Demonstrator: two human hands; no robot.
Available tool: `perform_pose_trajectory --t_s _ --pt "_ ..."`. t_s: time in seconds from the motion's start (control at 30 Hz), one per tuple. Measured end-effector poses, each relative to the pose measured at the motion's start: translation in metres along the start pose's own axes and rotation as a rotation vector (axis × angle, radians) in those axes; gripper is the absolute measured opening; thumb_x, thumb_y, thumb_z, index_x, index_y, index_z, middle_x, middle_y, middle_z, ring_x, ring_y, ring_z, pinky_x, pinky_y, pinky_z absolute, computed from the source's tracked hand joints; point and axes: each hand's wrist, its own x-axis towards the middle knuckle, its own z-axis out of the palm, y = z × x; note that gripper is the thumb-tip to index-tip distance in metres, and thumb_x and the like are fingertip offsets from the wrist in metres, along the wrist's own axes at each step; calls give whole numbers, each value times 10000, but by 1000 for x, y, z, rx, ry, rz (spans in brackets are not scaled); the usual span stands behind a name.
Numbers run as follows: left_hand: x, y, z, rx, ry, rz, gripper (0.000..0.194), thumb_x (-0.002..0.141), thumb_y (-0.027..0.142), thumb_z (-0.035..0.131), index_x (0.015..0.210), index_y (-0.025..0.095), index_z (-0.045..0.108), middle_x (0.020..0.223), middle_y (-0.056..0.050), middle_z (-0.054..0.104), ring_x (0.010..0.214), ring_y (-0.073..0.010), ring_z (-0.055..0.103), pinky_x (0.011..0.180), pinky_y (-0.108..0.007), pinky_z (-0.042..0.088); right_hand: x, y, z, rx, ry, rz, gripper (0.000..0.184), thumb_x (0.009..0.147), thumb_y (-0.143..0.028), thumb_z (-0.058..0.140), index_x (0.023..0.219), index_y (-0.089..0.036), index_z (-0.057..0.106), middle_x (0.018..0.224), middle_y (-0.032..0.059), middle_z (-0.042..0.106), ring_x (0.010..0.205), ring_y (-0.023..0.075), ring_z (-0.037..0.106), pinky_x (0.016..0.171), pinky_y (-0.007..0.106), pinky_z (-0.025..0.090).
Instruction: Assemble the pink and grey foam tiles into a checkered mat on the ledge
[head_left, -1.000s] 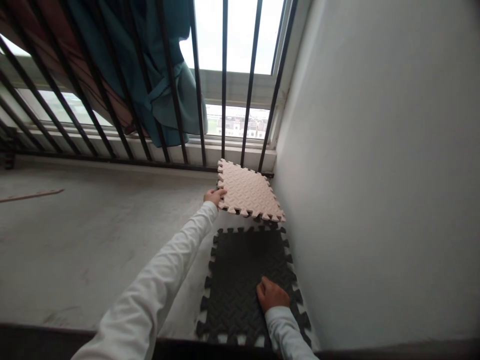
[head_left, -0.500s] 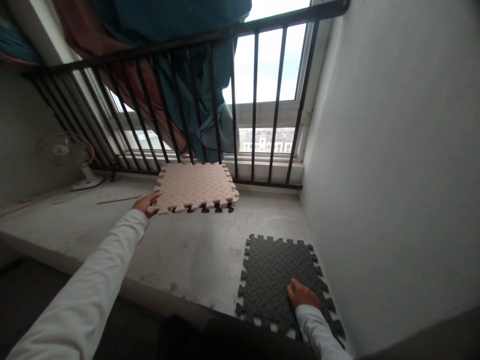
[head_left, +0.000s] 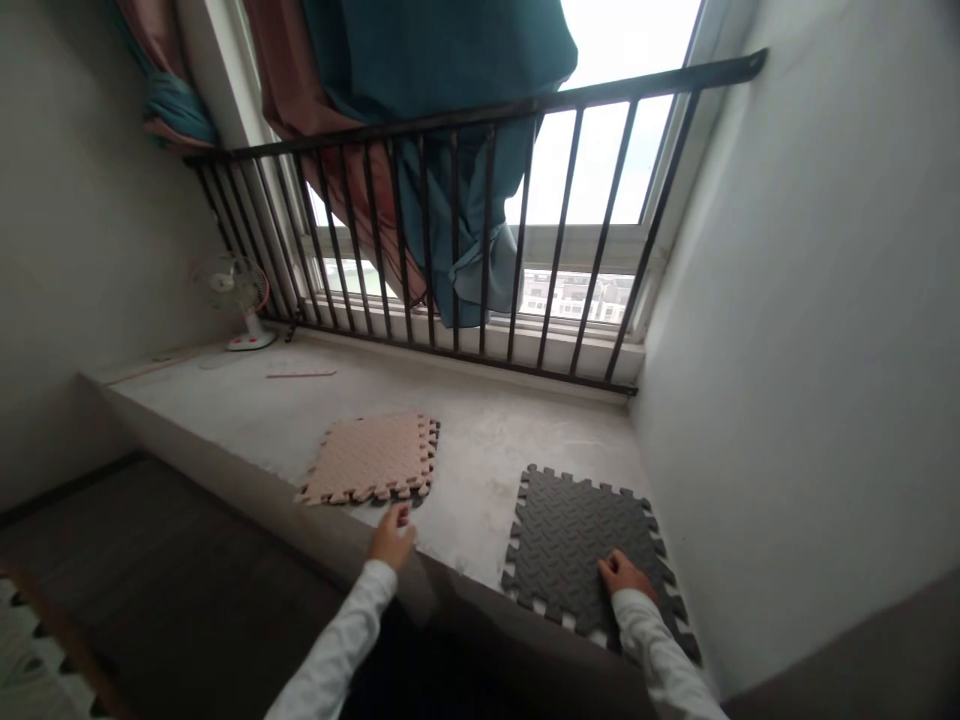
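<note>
Looks like light, bendy foam, best pinched at toothed edges, in pink mat and grey mat on the ledge, with left hand half-curled, empty, right hand loosely fisted on grey.

Mat stack L, other mat R, both on ledge, railing bhd

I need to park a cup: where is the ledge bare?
Bare ledge lies between the pink-topped stack and the black mat, and from that mat back to the railing. Crowded: front right, where the right hand overlies that mat.
</note>
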Motion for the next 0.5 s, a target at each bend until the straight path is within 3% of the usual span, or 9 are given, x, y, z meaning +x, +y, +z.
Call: perform_pose_trajectory --t_s 0.1,0.2,0.33,0.4,0.5 --pt "-71 -2 57 -133 -185 82 246 590 154 474 829 177 526 851 -51 605 745 -151 580 747 -288 466 -16 18 12 -28 67 51 252 740 -333 400 890 -201 553 962 76 589 874 166 542 700 267 393" --pt "-130 -3 89 -238 -310 89 245 654 195 437 882 174 524 901 -75 601 811 -154 570 755 -269 463 -45 41 34 -152 189 49 473 657 -475 475 1065 -237 492 1156 109 478 1061 245 437 792 391 370" --pt "-169 2 93 -42 -515 267 271 648 148 423 889 182 543 891 -58 586 801 -141 544 756 -256 442 -75 59 53 -259 280 -61 567 621 -504 504 1139 -288 423 1253 100 369 1154 274 320 840 494 316" --pt "-172 5 88 83 -618 364 277 651 147 413 886 183 555 886 -50 579 800 -140 530 767 -261 426 -78 61 53 -228 314 3 553 648 -492 488 1141 -250 424 1213 131 387 1119 287 354 822 469 341" --pt "-169 7 83 202 -679 352 261 670 170 401 874 184 563 881 -44 580 829 -146 521 777 -263 413 -71 65 47 -169 353 103 561 641 -460 526 1113 -166 447 1123 179 417 1029 292 428 821 407 364"
